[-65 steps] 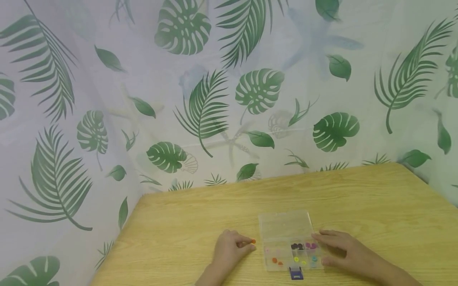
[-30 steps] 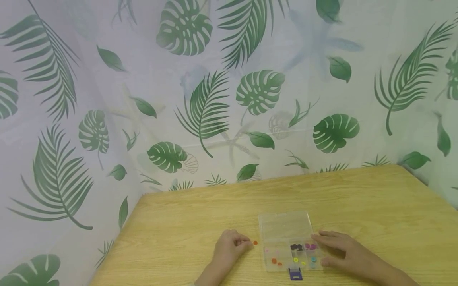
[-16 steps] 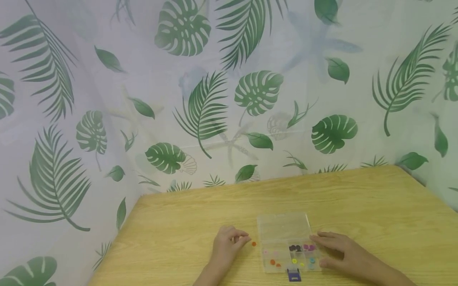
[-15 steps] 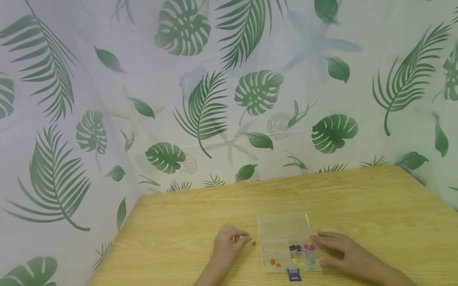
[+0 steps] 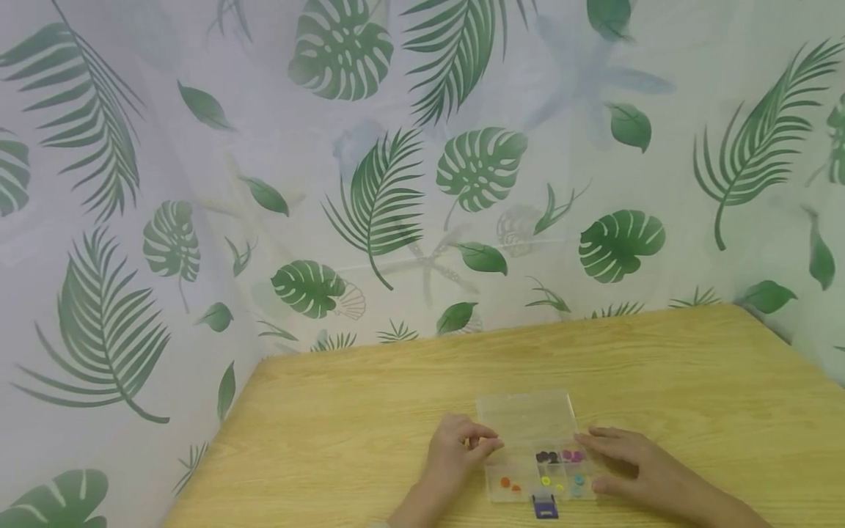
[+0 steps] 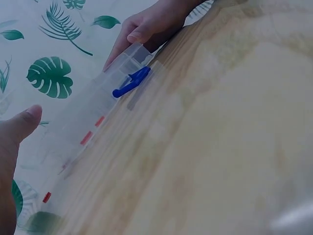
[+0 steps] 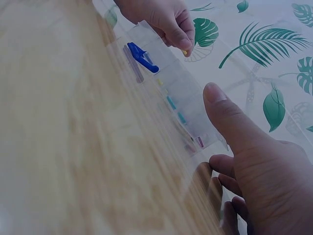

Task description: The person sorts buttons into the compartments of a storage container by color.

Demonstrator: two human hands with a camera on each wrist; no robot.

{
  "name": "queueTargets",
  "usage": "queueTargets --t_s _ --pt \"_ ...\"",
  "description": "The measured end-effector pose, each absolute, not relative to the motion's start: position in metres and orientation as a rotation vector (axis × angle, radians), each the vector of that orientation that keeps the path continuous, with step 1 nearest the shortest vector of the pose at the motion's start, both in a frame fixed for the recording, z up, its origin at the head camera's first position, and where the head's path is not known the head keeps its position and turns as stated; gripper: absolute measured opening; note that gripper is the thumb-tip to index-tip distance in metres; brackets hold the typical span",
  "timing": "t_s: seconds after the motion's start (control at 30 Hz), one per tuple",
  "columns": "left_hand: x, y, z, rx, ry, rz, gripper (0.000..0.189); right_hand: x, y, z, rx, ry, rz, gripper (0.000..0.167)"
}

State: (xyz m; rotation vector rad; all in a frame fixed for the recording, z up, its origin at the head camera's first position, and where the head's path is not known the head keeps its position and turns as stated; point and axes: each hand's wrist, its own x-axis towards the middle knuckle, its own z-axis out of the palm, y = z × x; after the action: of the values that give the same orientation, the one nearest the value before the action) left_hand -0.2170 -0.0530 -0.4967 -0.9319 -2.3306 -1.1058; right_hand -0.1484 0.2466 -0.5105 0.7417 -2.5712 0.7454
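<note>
A clear plastic compartment box (image 5: pixel 515 499) lies on the table with its lid (image 5: pixel 528 411) laid back. My left hand (image 5: pixel 457 456) is over the box's back left part; in the right wrist view its fingertips pinch a small yellowish piece (image 7: pixel 185 52). My right hand (image 5: pixel 640 466) rests at the box's right side, forefinger by the back corner and thumb by the front, fingers fairly straight. Inside are orange discs (image 5: pixel 505 482), yellow ones (image 5: pixel 546 481), blue ones (image 5: pixel 578 479), black ones (image 5: pixel 548 457) and magenta ones (image 5: pixel 573 456). A loose reddish disc (image 6: pixel 46 197) lies outside the box's left end, hidden in the head view.
A blue-purple latch (image 5: pixel 545 506) sticks out from the box's front onto the wood-grain table (image 5: pixel 343 418). Behind the table hangs a white curtain (image 5: pixel 409 315) printed with green leaves.
My left hand has put an orange disc down on the table left of the box, then moved right, over the box's left edge. My right hand has stayed at the right side.
</note>
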Motion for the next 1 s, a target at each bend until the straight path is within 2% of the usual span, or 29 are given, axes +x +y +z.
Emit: queueTargets --t_s 0.67,1.0 --pt "-0.206 -0.014 -0.491 -1.282 -2.134 -1.033 0.013 -0.146 0.247 -0.509 0.718 -2.597 0.721 0.054" --pt "-0.203 -0.009 -0.490 -1.391 -2.130 -0.958 0.014 -0.147 0.246 -0.510 0.727 -2.593 0.728 0.053"
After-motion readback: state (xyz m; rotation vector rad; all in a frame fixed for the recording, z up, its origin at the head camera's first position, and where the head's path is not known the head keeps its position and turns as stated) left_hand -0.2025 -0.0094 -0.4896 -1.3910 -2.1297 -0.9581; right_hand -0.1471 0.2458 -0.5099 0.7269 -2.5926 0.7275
